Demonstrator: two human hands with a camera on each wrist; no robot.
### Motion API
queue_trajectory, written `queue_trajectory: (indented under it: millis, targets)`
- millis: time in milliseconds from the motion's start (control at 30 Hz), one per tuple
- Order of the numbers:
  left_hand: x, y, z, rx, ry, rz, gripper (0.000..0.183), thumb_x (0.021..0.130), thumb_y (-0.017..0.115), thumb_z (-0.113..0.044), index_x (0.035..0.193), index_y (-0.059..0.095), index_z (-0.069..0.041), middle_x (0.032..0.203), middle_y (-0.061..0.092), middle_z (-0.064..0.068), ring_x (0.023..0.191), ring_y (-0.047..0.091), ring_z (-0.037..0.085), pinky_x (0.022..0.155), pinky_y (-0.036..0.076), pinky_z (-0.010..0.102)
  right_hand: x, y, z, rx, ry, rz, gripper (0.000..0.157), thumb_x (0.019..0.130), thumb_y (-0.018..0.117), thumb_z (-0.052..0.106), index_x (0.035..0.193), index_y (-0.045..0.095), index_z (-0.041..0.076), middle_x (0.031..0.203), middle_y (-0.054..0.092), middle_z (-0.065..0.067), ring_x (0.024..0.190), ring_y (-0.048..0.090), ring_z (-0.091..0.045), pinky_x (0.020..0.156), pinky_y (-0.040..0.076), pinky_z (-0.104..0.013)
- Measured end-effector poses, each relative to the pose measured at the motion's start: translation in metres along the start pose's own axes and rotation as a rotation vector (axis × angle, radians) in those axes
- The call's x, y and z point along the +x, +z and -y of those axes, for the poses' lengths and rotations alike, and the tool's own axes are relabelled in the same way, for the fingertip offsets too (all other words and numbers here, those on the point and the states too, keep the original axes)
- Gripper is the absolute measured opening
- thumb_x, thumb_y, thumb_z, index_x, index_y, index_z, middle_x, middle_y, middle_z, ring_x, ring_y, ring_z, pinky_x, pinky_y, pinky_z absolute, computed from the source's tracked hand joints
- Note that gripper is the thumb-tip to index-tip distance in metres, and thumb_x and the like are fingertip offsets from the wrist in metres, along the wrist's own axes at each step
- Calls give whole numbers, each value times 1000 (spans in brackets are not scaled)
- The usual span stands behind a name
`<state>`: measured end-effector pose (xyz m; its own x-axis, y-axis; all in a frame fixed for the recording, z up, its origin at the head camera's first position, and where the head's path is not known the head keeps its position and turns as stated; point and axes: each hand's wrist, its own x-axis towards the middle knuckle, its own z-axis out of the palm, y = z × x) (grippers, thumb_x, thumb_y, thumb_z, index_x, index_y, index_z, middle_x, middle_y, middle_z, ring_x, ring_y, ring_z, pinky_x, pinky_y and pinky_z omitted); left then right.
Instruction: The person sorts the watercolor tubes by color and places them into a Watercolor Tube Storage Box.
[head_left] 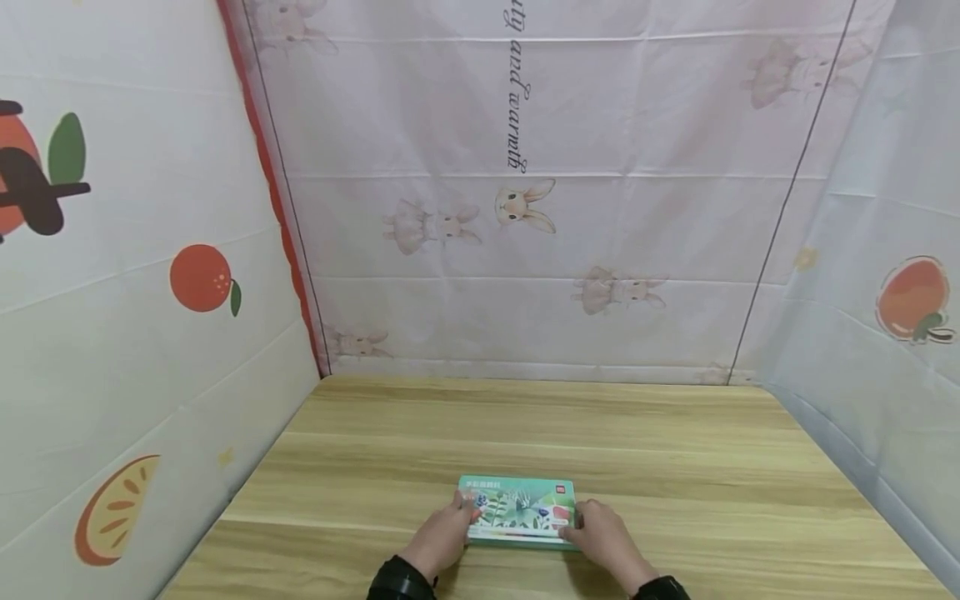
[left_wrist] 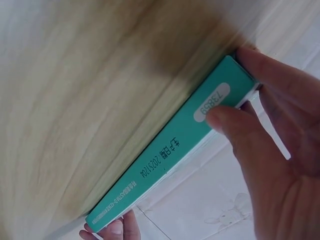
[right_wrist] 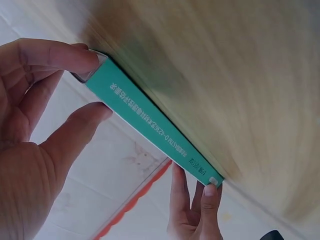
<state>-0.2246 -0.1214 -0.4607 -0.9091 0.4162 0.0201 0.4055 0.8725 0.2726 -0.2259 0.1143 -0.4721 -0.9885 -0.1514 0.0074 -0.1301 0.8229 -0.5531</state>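
A flat green box (head_left: 521, 510) with leaves and flowers printed on its top lies on the table near the front. My left hand (head_left: 442, 537) grips its left end, and my right hand (head_left: 606, 537) holds the right end. In the left wrist view, the left thumb presses the box's lettered long side (left_wrist: 157, 155) beside a white numbered patch (left_wrist: 212, 102), with other fingers at the end. The right wrist view shows the right index finger (right_wrist: 75, 56) against a greyish end face framed by the box's green edge; that thumb (right_wrist: 95, 114) is at the long edge.
A wood-grain table (head_left: 540, 433) spreads around the box. Pale printed cloth stands at the back (head_left: 637, 150), left (head_left: 112, 358) and right (head_left: 885, 400) of it. Dark cuffs or bands (head_left: 402, 579) show at both wrists.
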Motion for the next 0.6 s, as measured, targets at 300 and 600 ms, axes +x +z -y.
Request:
queue_trajectory:
  millis: [300, 600]
  targets:
    - [3, 0, 0, -24, 35, -42, 29, 84, 44, -14, 105, 52, 5, 109, 39, 34, 90, 49, 33, 72, 42, 34, 3, -3, 0, 126, 79, 26, 28, 66, 66, 17, 86, 59, -1, 65, 51, -1, 57, 44, -13, 49, 37, -26]
    - [4, 2, -10, 61, 41, -61, 25, 85, 43, -13, 101, 55, 3, 107, 43, 30, 73, 55, 28, 65, 44, 30, 3, -8, -6, 175, 145, 71, 39, 67, 66, 17, 95, 55, -8, 70, 54, -3, 62, 47, -14, 53, 39, -29]
